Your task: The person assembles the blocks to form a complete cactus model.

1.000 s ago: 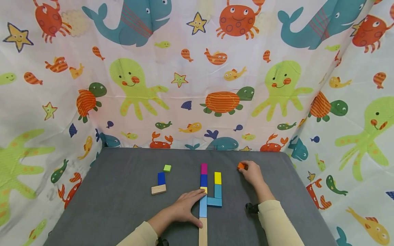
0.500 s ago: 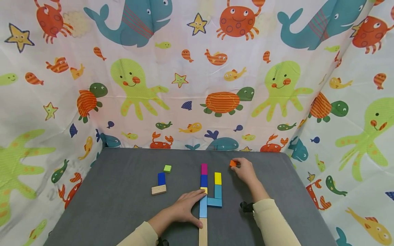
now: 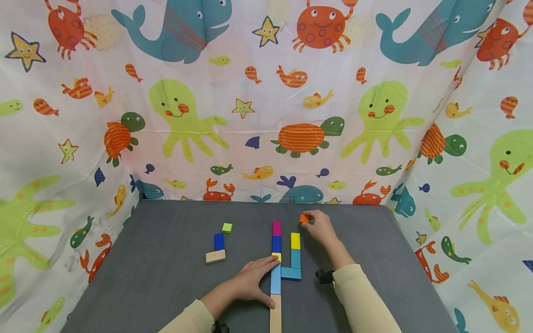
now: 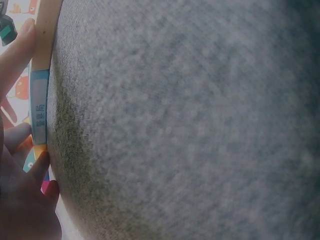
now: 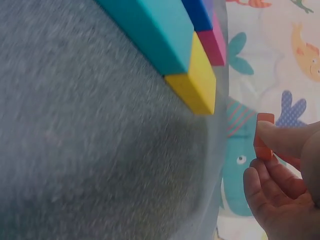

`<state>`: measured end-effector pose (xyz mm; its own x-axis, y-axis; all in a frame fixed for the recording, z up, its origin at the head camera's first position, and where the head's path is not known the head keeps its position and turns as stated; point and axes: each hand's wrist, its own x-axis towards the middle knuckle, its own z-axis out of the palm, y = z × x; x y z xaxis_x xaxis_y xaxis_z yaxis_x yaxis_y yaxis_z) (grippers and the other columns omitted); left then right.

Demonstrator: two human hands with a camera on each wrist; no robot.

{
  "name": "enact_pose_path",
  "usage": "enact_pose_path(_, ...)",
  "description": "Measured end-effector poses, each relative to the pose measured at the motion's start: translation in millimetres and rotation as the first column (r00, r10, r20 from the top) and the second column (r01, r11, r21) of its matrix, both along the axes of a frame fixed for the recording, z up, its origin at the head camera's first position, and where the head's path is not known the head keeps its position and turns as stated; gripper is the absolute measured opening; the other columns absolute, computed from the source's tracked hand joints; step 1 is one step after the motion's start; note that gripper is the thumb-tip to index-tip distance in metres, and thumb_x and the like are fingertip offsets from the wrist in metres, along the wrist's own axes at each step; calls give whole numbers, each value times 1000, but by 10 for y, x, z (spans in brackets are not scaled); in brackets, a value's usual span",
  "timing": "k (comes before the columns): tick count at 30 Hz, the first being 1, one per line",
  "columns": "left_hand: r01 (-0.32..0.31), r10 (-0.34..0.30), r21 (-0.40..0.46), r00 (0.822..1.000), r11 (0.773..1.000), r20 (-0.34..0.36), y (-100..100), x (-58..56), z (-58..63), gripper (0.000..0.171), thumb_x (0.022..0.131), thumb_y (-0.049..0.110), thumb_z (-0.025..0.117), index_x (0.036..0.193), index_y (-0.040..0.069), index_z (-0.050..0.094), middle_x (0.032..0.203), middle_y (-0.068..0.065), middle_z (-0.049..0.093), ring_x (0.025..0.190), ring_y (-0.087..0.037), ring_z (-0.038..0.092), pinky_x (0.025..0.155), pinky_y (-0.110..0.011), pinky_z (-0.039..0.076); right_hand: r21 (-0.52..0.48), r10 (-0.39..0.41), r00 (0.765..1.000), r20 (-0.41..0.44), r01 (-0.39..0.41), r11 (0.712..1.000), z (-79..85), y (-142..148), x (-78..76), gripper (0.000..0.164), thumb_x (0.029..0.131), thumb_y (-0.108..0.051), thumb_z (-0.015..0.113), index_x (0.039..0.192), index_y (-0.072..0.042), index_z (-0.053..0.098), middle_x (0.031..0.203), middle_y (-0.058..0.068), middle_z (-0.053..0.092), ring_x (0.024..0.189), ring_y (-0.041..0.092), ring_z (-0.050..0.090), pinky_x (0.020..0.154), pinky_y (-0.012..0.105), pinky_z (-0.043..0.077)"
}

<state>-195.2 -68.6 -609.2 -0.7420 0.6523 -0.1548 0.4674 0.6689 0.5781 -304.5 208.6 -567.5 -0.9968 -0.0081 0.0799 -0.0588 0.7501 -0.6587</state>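
Observation:
My right hand pinches a small orange block between thumb and fingers, just beyond and right of a yellow block. In the right wrist view the orange block is held off the table. That yellow block tops a teal block, which meets a crosswise teal block. My left hand rests with extended fingers along a straight row: its thumb touches a plain wooden block, its fingertips a small yellow block. Between them lies a light blue block; dark blue and magenta blocks continue the row.
On the left of the grey table lie a green cube, a blue block and a wooden block. A curtain printed with sea animals stands along the table's back and sides.
My right hand has moved left and slightly away from me with the orange block, nearing the yellow block's far end. My left hand has stayed on the row.

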Motion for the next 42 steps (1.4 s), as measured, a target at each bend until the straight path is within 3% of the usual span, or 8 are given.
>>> enact_pose_path(9, 7, -7, -8, 999, 1000, -35, -8, -10, 3, 112, 68, 72, 80, 160, 32, 30, 167, 8, 26, 152, -23, 27, 119, -57, 23, 20, 15, 1000, 4, -15, 1000, 20, -210, -89, 37, 93, -11, 74, 129, -6, 67, 130, 16, 63, 113, 33, 60, 98, 47, 53)
enact_pose_path(24, 5, -5, 1, 1000, 1000, 17, -14, -22, -3, 110, 69, 71, 81, 159, 35, 29, 167, 10, 24, 153, -23, 26, 119, -58, 22, 16, 71, 997, 15, -71, 997, 67, -531, -224, 36, 93, -10, 74, 128, -7, 69, 129, 15, 63, 112, 31, 61, 96, 44, 55)
enact_pose_path(42, 11, -11, -3, 1000, 1000, 7, -13, -39, -19, 109, 70, 70, 79, 159, 35, 28, 167, 10, 24, 153, -22, 25, 119, -58, 22, 59, 114, 990, 86, -119, 991, -12, -661, -472, 36, 94, -9, 71, 130, -7, 68, 131, 16, 65, 111, 32, 61, 100, 46, 52)
